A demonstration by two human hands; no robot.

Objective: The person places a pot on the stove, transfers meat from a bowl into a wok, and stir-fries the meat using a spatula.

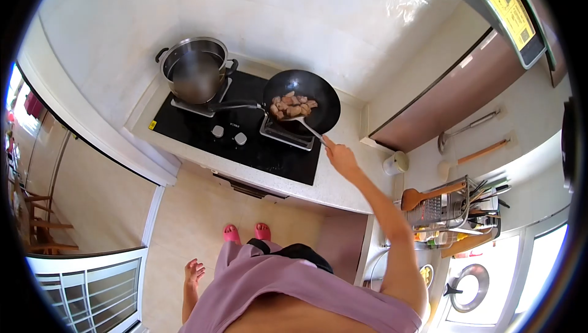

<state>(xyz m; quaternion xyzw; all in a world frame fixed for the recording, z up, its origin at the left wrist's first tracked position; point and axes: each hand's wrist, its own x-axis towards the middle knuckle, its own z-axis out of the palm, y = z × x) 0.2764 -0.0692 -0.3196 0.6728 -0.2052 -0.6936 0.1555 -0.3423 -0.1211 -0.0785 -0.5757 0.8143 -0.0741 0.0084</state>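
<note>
My right hand is closed round the handle of a metal spatula. The spatula's blade end is in a black wok, against browned chunks of meat that lie in the wok's near left part. The wok stands on the right burner of a black stove, its handle pointing left. On the left burner stands a steel pot, with steam over its inside. My left hand hangs low beside my body, fingers apart and slightly curled, holding nothing.
Right of the stove, a lidded container stands on the counter. Further right are a utensil rack and a wooden spatula. A ladle hangs on the wall. A range hood juts in at the upper right.
</note>
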